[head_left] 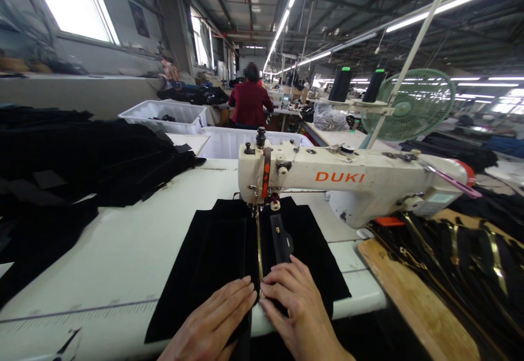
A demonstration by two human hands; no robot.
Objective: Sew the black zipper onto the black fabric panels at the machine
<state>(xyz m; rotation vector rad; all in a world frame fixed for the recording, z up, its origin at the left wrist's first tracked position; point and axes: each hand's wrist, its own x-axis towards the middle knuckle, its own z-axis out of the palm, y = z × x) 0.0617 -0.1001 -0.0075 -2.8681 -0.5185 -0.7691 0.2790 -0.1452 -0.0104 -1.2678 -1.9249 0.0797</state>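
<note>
Black fabric [216, 252] lies flat under the needle of a white sewing machine [303, 170]. A gold zipper [259, 246] runs down its middle, toward me from the presser foot. To the zipper's right is a dark patch [280, 238] with a small gold piece. My left hand [216, 317] rests flat on the fabric left of the zipper, its fingers together and pressed down. My right hand [290, 301] is at the zipper's near end, thumb and index finger pinched together there.
Stacked black fabric [82, 154] covers the table's left side. White bins [164, 115] stand behind. Zipper strips [454, 252] lie at the right beside a wooden board [413, 301]. A green fan [409, 104] and thread cones [340, 84] are behind the machine. A person [251, 102] sits further back.
</note>
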